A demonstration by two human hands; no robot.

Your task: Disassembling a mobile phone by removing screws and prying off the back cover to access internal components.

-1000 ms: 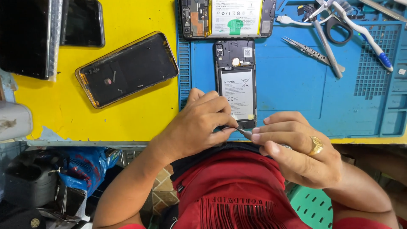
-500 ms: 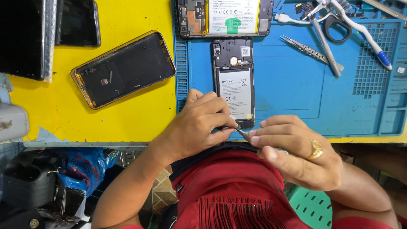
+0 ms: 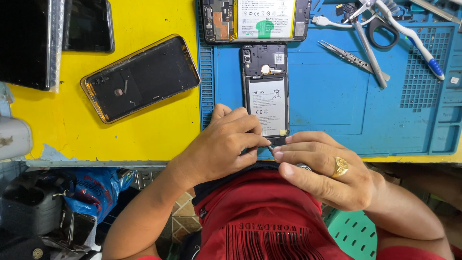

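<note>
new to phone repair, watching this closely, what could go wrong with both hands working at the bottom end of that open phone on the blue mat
1. The right hand presses a thin metal tool at the open phone's bottom edge; a slip could gouge the exposed battery.
2. The left hand steadies only that end, so the phone may skid on the blue mat.
3. The work sits at the table's near edge; small parts could drop off.

Bottom end of the opened phone [image 3: 265,91] is hidden under both hands. Tool tip btwn the fingers [image 3: 276,149] too small to tell. Second opened phone [image 3: 255,19] cut off by top edge; dark screens [image 3: 29,43] cut off top-left.
</note>
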